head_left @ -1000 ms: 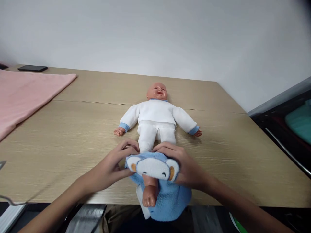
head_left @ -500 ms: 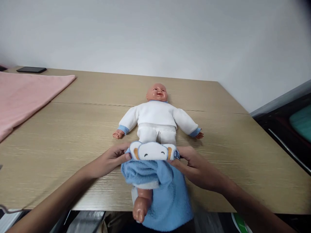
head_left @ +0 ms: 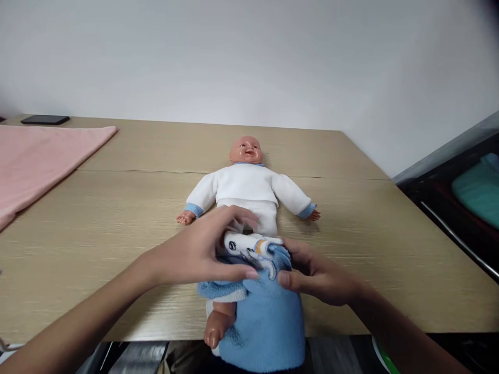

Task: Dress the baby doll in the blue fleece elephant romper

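Two-handed hold: L hand curled round blue fleece garment top, ~10 o'clock; R hand pinching ~3 o'clock. Prob. light, soft, floppy; grip bunched edge.

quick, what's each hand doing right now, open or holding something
Left hand: spread around the blue garment; whether it grips cannot be told.
Right hand: closed, holding the blue garment's bunched side.

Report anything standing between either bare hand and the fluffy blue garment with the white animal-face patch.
Nothing visible: the right hand grips the fluffy blue garment by its bunched upper edge, and the left hand curves around the opposite side.
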`<state>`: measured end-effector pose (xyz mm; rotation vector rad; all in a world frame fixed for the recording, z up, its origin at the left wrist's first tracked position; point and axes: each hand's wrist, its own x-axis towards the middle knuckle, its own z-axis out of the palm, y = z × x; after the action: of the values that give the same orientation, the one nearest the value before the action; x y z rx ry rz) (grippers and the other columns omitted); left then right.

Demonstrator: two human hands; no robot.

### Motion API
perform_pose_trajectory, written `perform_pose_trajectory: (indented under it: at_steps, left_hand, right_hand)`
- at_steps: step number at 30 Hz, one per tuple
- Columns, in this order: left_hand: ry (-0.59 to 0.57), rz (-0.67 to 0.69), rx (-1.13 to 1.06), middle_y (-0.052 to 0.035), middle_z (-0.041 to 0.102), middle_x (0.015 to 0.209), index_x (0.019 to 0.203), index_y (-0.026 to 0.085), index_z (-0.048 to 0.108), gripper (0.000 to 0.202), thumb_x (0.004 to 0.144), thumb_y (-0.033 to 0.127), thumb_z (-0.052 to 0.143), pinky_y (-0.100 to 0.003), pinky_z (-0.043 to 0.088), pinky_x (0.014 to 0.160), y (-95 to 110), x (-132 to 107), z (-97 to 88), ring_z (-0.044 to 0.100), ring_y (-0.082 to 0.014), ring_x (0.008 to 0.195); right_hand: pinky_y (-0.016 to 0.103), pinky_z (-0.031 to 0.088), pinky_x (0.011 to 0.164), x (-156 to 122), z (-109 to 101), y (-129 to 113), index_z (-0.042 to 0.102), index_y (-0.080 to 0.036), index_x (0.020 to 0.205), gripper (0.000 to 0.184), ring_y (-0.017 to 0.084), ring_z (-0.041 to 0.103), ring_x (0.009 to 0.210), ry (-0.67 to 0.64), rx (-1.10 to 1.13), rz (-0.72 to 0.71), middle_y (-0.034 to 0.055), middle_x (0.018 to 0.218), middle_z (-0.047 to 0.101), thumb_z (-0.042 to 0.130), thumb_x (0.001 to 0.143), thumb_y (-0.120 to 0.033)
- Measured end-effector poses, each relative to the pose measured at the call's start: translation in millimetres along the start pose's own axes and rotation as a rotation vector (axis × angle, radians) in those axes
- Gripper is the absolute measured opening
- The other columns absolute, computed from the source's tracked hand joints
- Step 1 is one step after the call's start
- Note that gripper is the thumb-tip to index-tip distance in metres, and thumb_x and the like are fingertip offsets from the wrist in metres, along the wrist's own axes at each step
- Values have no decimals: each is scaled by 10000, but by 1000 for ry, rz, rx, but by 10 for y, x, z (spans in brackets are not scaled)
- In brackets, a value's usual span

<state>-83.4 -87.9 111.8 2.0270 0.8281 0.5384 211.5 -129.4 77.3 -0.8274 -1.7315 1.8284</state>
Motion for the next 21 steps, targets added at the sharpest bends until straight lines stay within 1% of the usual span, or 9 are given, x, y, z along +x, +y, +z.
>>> perform_pose_trajectory:
  at_steps: [2, 3, 6, 9, 12, 14, 16, 19, 21]
  left_hand:
    - [-277, -38, -30, -18, 757, 1114, 1249, 239, 729, 511, 887, 541, 926, -308, 523, 838, 78, 227, 0, 704, -238, 1004]
    - [-433, -46, -74, 13, 724, 940, 1121, 224, 754, 429, 900, 559, 906, -289, 490, 732, 85, 326, 3, 673, -202, 857]
    - [-703, -61, -261, 48, 591, 745, 909, 211, 730, 354, 912, 530, 884, -265, 422, 627, 32, 514, 21, 551, -149, 694]
    - [-742, 15, -339, 19, 624, 842, 904, 221, 719, 253, 898, 420, 875, -264, 492, 710, -29, 561, 47, 595, -181, 803]
    - [-690, 155, -294, -39, 667, 1014, 960, 220, 706, 137, 926, 332, 777, -301, 551, 868, -71, 565, 76, 645, -241, 998]
    - [-702, 148, -341, -27, 635, 947, 979, 212, 664, 139, 976, 344, 710, -285, 540, 789, -116, 570, 102, 618, -215, 894]
    - [-706, 117, -414, 4, 585, 874, 990, 207, 624, 203, 1020, 397, 688, -254, 503, 711, -174, 579, 135, 553, -176, 797]
    - [-654, 44, -511, -20, 669, 1011, 1121, 199, 656, 292, 1025, 465, 729, -269, 560, 841, -255, 588, 190, 613, -190, 920]
    - [-692, -36, -617, -33, 732, 1097, 1220, 210, 697, 412, 962, 503, 829, -294, 599, 906, -289, 588, 226, 671, -209, 986]
  right_hand:
    - [367, 570, 1015, -1, 6, -44, 720, -208, 1363, 453, 214, 680, 1086, 16, -38, 11, 53, 1155, 729, 752, 1051, -535]
    - [349, 573, 980, -16, 1, -72, 737, -201, 1324, 428, 210, 677, 1060, 32, -80, 21, 55, 1146, 732, 739, 1059, -538]
    - [317, 582, 892, -129, -32, -146, 788, -187, 1158, 408, 206, 663, 976, 39, -246, 51, 48, 1058, 746, 737, 1045, -575]
    - [286, 590, 815, -286, -53, -170, 800, -186, 988, 424, 186, 658, 850, -81, -280, 86, 6, 893, 731, 846, 943, -605]
    - [284, 598, 857, -387, -50, -169, 796, -179, 956, 388, 187, 698, 863, -186, -185, 43, 8, 915, 765, 931, 876, -533]
    - [306, 600, 909, -405, -52, -169, 796, -174, 974, 346, 200, 708, 914, -157, -126, 10, 33, 964, 780, 893, 920, -501]
    - [328, 603, 913, -391, -60, -165, 798, -169, 1012, 382, 210, 692, 935, -61, -84, 47, 57, 986, 766, 800, 992, -551]
    - [350, 611, 893, -319, -81, -147, 782, -177, 1240, 526, 223, 684, 976, 43, -1, 168, 79, 1084, 755, 684, 1049, -657]
    - [350, 608, 918, -255, -97, -141, 735, -201, 1386, 547, 224, 693, 1027, 25, 54, 213, 79, 1168, 761, 703, 1050, -631]
